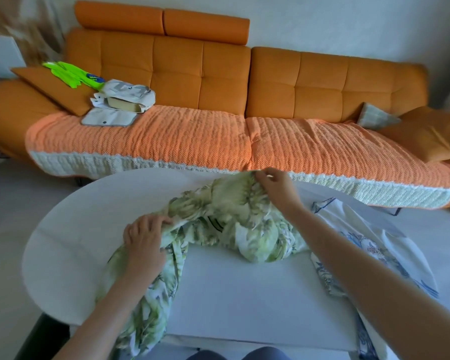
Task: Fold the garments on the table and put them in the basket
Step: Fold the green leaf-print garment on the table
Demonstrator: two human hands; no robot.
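Observation:
A green leaf-print garment [234,224] lies crumpled across the middle of the white table [89,219], one end hanging over the near edge. My left hand [144,240] grips a fold of it at the left. My right hand [273,181] pinches its far edge near the back of the table. A white garment with blue print [369,240] lies spread at the right, partly under my right forearm. No basket is in view.
An orange sofa [218,74] with an orange knitted cover stands just behind the table. On its left seat lie a neon green item [70,72] and a pale bag [125,96]. Cushions sit at the far right. Grey floor surrounds the table.

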